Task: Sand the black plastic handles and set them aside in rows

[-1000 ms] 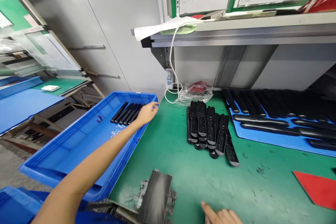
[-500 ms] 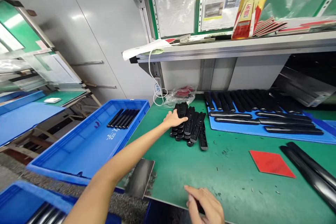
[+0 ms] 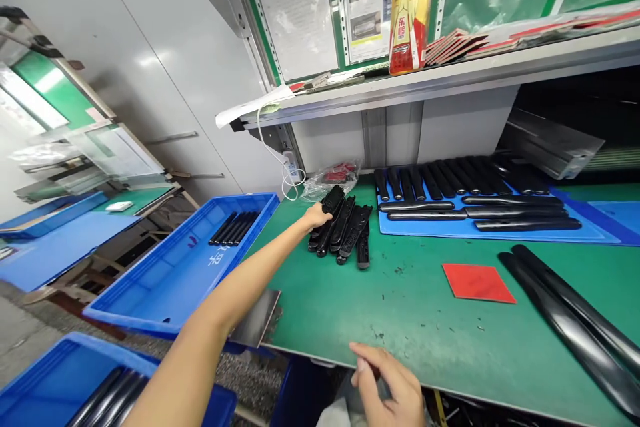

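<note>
My left hand (image 3: 317,215) reaches to the far left of the green table, its fingers closed round a black plastic part (image 3: 333,200) on top of a heap. Beside it, several similar slim black plastic parts (image 3: 355,228) lie fanned out and overlapping. Over the table's front edge is my right hand (image 3: 387,383), thumb and index finger apart, with nothing visible between them. A red square sheet (image 3: 479,282) lies on the green table (image 3: 415,307). To its right rest two long, glossy black curved pieces (image 3: 565,320).
Rows of black pieces (image 3: 450,180) lie on a blue sheet (image 3: 425,225) at the back. A blue tray (image 3: 165,280) holding several black pieces stands left, with another blue bin (image 3: 55,373) below. A bottle (image 3: 411,20) stands on the overhead shelf (image 3: 345,100).
The view has shifted right. My left hand has stayed at the heap, and the top black part is now tilted in its grip. My right hand remains near the table edge.
</note>
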`<state>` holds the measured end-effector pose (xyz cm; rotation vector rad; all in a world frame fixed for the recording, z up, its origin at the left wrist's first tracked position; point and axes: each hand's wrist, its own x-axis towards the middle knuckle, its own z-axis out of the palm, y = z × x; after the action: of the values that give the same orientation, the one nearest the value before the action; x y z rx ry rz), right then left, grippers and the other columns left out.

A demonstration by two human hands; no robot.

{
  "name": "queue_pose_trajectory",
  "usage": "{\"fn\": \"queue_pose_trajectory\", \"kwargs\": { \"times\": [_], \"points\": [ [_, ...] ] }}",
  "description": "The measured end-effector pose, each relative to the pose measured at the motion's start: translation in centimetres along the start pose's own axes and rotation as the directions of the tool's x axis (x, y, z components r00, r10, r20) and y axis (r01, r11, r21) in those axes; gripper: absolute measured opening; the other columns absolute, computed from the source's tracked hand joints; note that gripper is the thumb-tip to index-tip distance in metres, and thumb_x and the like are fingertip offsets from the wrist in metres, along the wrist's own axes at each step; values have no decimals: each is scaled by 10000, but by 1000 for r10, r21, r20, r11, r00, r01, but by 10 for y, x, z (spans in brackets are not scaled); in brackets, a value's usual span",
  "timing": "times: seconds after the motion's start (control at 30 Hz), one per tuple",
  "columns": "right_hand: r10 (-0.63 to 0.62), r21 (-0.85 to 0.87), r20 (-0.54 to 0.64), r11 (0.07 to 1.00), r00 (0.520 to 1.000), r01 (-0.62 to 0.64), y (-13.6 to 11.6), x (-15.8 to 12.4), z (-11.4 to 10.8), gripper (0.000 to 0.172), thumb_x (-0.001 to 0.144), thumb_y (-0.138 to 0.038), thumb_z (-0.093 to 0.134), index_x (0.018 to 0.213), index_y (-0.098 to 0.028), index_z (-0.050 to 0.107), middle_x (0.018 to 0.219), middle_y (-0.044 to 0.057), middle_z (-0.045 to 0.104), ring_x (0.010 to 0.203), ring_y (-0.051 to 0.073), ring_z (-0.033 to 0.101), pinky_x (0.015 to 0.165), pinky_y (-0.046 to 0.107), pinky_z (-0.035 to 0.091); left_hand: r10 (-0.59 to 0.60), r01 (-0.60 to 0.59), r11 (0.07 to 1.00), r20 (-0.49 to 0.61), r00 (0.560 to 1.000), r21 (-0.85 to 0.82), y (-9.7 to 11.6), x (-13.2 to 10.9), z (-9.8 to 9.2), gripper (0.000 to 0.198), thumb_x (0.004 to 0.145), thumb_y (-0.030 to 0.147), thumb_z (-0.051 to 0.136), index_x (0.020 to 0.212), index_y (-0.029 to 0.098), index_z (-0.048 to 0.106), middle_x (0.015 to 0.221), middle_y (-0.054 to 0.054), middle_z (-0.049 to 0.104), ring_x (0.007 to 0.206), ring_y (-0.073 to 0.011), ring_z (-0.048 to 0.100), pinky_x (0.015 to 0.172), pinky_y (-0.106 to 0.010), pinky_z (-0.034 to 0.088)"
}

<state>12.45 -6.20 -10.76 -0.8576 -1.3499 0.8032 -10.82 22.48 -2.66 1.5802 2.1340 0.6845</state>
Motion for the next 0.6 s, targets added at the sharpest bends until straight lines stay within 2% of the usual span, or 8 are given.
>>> {"fn": "queue_pose_trajectory", "kwargs": {
  "times": [0.13, 0.2, 0.3, 0.4, 0.43, 0.5, 0.57, 0.6],
  "points": [
    [148, 70, -7, 987, 989, -147, 2, 0, -7, 204, 1006, -335, 620, 1011, -277, 815, 649, -7, 680, 582, 151, 637, 665, 234, 550, 4, -16, 985, -68, 998, -172, 9, -21, -19, 379, 1004, 374, 678, 1315, 160, 637, 1303, -114, 652, 1103, -251, 676, 928, -458, 599],
    [216, 89, 4, 972, 976, -216, 2, 5, -8, 225, 1016, -381, 621, 1001, -266, 814, 617, -10, 661, 582, 150, 632, 657, 224, 549, 11, -37, 965, -98, 995, -260, 15, -42, -29, 349, 1008, 364, 667, 1283, 151, 637, 1227, -104, 670, 1033, -227, 683, 891, -428, 599],
    [340, 213, 76, 913, 937, -348, -4, 17, -2, 310, 1020, -485, 624, 1166, -261, 782, 728, 10, 713, 592, 141, 608, 625, 225, 542, 54, -86, 914, -93, 994, -396, 21, -102, -32, 298, 1019, 329, 607, 1248, 138, 620, 942, -47, 678, 832, -184, 667, 782, -336, 566],
    [470, 462, 233, 717, 851, -523, -14, 26, 20, 580, 967, -632, 647, 1429, -283, 641, 1179, 87, 751, 788, 171, 666, 677, 265, 562, 108, -113, 860, -40, 993, -498, 22, -187, -15, 291, 991, 364, 593, 1196, 169, 655, 801, -19, 641, 770, -192, 641, 738, -311, 527],
    [513, 511, 270, 641, 815, -573, -17, 26, 29, 647, 950, -664, 651, 1472, -286, 600, 1336, 102, 699, 942, 203, 692, 754, 290, 580, 114, -114, 841, -32, 993, -528, 20, -215, -7, 276, 975, 377, 605, 1162, 186, 673, 858, -37, 660, 817, -211, 649, 767, -331, 533],
    [598, 529, 292, 549, 746, -647, -22, 20, 48, 696, 950, -684, 635, 1504, -268, 561, 1510, 101, 590, 1277, 262, 623, 963, 345, 566, 128, -182, 820, -137, 982, -542, 15, -262, 10, 224, 958, 373, 646, 1114, 220, 693, 1083, -87, 674, 1044, -264, 637, 949, -397, 514],
    [671, 497, 282, 509, 686, -703, -24, 8, 60, 681, 972, -680, 599, 1489, -238, 557, 1505, 107, 591, 1416, 288, 536, 1102, 394, 509, 73, -191, 786, -219, 973, -588, 10, -293, 21, 251, 977, 363, 644, 1199, 247, 664, 1291, -109, 626, 1227, -283, 575, 1092, -434, 448],
    [685, 463, 281, 517, 672, -720, -23, 2, 63, 661, 988, -677, 568, 1470, -226, 564, 1445, 117, 632, 1393, 300, 562, 1107, 420, 513, 26, -169, 747, -226, 974, -642, 8, -302, 24, 281, 987, 362, 640, 1245, 253, 638, 1330, -112, 614, 1252, -279, 567, 1111, -438, 439]
  ]
}}
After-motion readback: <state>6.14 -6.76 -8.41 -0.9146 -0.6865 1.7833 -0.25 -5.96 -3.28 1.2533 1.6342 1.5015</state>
